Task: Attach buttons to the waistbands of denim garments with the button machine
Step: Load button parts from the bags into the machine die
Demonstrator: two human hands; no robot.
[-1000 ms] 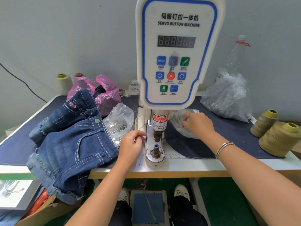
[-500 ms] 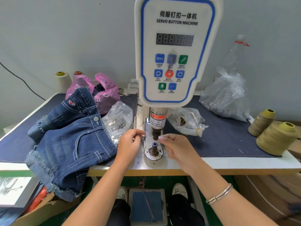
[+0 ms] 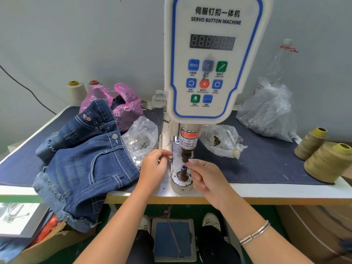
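Denim shorts (image 3: 83,166) lie heaped just to the left of the left hand (image 3: 152,168), one waistband button (image 3: 115,136) already fixed; no garment sits under the button machine (image 3: 213,60) yet. The step in hand looks like loading: the right hand (image 3: 205,178) brings its fingertips (image 3: 190,162) up to the gap between the upper punch (image 3: 185,156) and the lower die (image 3: 183,171), apparently pinching a small part, though it is too small to tell; the left hand hangs beside the die, thumb and forefinger nearly closed, its contents unclear. Next, I judge, the part must seat squarely; then a waistband goes over the die. Against half a second back, the right fingertips sit closer to the punch; a second back, that hand was at the clear bag (image 3: 221,141) beyond it.
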